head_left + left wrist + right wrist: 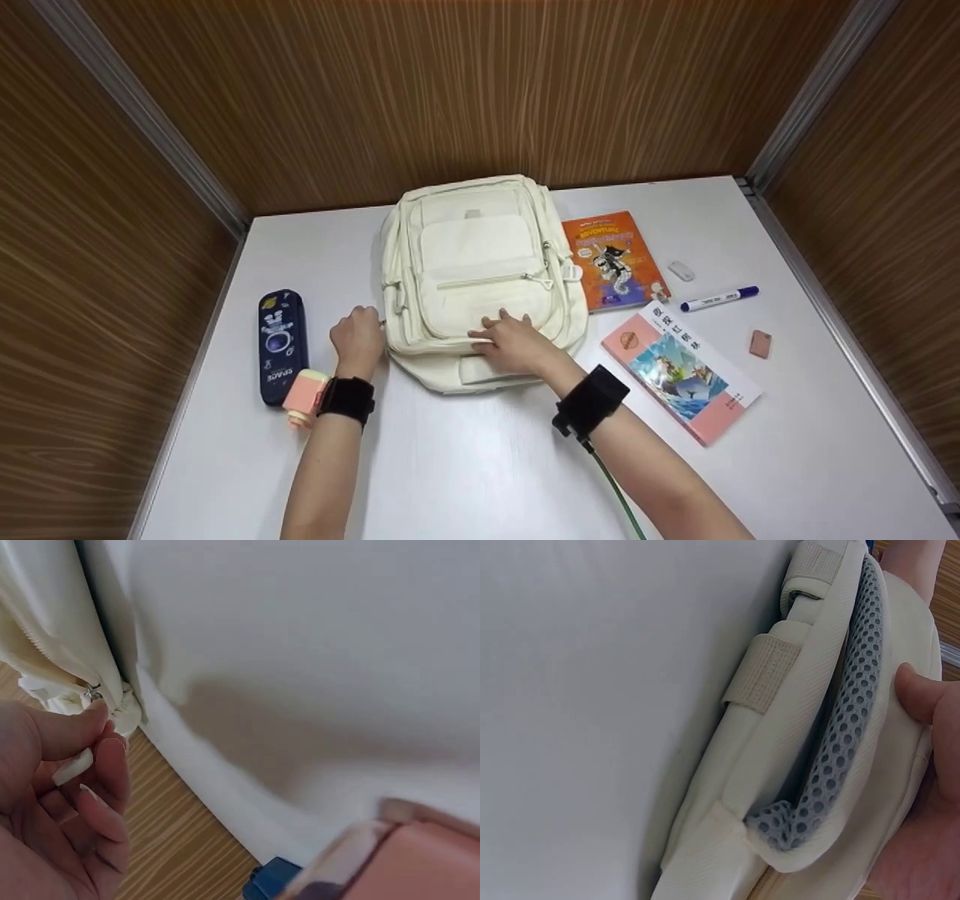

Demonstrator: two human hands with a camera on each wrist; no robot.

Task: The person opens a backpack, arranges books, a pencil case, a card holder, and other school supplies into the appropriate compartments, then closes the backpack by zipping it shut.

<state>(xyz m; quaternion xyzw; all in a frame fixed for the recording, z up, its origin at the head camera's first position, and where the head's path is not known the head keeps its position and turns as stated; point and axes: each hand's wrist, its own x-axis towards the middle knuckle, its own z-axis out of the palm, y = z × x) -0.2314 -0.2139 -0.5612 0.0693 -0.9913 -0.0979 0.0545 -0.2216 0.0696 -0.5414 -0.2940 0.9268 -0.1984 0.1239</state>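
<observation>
A cream backpack [476, 244] lies on the white table with its front pocket facing up. At its left side, my left hand [357, 339] pinches a zipper pull [73, 767] between thumb and fingers. In the left wrist view the metal zipper slider [93, 692] shows at the thumb tip, beside parted zipper teeth. My right hand [517, 343] rests on the near end of the backpack with its fingers spread. The right wrist view shows its thumb on the cream fabric, near a handle [840, 735] lined with grey mesh; some of its fingers are hidden there.
A dark blue pencil case [282, 345] lies to the left. Right of the backpack are an orange book [616, 262], a pink-and-white book [682, 371], a white eraser-like piece [681, 271], a blue-capped marker [720, 298] and a small pink block [760, 344]. Wood-grain panels [480, 97] enclose the table.
</observation>
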